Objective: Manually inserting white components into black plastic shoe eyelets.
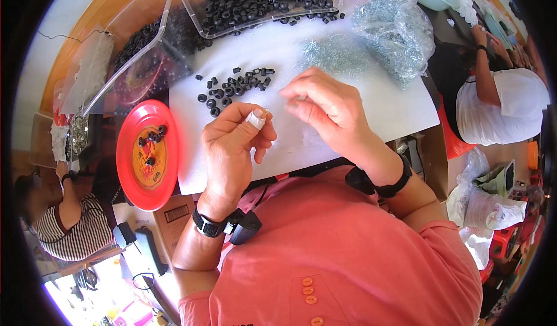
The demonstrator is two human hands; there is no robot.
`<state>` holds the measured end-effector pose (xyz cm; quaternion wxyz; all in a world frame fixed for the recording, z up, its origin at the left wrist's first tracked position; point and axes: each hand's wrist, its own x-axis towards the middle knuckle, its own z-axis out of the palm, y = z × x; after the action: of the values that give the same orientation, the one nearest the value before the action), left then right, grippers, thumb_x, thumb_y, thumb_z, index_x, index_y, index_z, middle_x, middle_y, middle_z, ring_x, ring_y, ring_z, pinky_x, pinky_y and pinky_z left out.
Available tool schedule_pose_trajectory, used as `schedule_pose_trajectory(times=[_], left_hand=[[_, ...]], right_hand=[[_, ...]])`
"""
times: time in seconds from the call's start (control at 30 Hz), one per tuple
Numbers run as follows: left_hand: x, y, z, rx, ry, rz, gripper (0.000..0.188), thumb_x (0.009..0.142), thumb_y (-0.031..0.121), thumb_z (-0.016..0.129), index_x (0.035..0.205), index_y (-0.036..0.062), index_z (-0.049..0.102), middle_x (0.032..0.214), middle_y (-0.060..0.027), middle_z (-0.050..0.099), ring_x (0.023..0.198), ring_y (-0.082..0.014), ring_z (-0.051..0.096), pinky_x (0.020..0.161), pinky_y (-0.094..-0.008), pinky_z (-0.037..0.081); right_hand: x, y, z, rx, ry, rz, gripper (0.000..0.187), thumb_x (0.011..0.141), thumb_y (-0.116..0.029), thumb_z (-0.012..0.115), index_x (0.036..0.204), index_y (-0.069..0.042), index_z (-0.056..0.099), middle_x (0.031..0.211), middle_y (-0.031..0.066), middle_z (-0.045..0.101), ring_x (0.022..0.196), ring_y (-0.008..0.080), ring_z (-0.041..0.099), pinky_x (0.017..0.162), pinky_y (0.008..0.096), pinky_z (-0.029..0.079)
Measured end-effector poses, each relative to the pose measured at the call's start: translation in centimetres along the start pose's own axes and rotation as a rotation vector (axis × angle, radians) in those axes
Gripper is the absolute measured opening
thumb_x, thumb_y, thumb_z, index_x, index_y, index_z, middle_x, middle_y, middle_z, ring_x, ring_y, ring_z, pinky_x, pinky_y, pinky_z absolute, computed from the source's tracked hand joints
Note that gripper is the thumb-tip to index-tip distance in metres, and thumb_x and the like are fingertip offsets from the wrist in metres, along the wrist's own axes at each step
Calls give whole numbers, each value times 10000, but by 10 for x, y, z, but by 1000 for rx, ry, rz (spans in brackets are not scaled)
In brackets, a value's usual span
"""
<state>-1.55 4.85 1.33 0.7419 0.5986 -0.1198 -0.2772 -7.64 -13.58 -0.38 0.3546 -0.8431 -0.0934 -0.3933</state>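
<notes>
My left hand (238,134) is closed in a pinch over the white work sheet (191,146), white tape wrapped round its thumb. A tiny pale speck shows at those fingertips, too small to name. Just to the right, my right hand (328,105) has its fingers curled toward the thumb, slightly blurred; whatever it may hold cannot be made out. Between and beyond the hands lie loose small black plastic parts (238,85), some round like knobs, some short cylinders. Past my right hand spreads a thin heap of fine silvery coil-like pieces (333,54).
A red oval plate (124,169) with several black parts stands at left. Clear bins of black parts (264,4) sit at the back. A clear bag of silvery pieces (394,27) lies back right. Other people work at far left (72,227) and far right (499,102).
</notes>
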Motion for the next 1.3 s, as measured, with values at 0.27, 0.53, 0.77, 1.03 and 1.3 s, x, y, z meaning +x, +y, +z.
schedule_pose_trajectory(times=[0.27,0.53,0.77,1.03,1.3], left_hand=[[-3,-7,8,-25,-27,-51,179,980,161,610,968,-15,643,743,-79,652,611,-102,570,489,-216,392],[-4,-8,6,5,-21,-53,174,983,145,596,962,-22,638,740,-82,654,589,-101,553,479,-219,386],[-8,-4,-5,51,-31,-92,148,956,119,609,947,-23,648,735,-80,658,582,-93,558,480,-212,387],[-6,5,-53,634,421,383,78,841,-36,674,903,10,689,798,-23,653,658,-91,559,604,-229,444],[19,-7,-61,1380,310,656,217,742,-73,606,929,29,647,898,-116,596,897,-337,557,740,-438,491]], right_hand=[[-9,-11,4,563,-129,289,81,892,26,663,969,12,640,866,70,654,763,129,656,671,253,517],[-11,-11,10,507,-119,244,125,866,54,658,976,-2,636,834,81,655,713,155,657,641,267,512],[-14,-12,12,465,-149,252,104,870,29,655,960,-21,640,818,85,644,699,183,636,644,287,503],[-17,-2,9,652,-76,501,69,899,-38,681,929,-4,629,782,14,637,711,49,547,644,223,457],[-19,-3,10,613,-92,513,61,897,-26,674,929,-2,628,793,22,640,723,54,558,655,224,464]])
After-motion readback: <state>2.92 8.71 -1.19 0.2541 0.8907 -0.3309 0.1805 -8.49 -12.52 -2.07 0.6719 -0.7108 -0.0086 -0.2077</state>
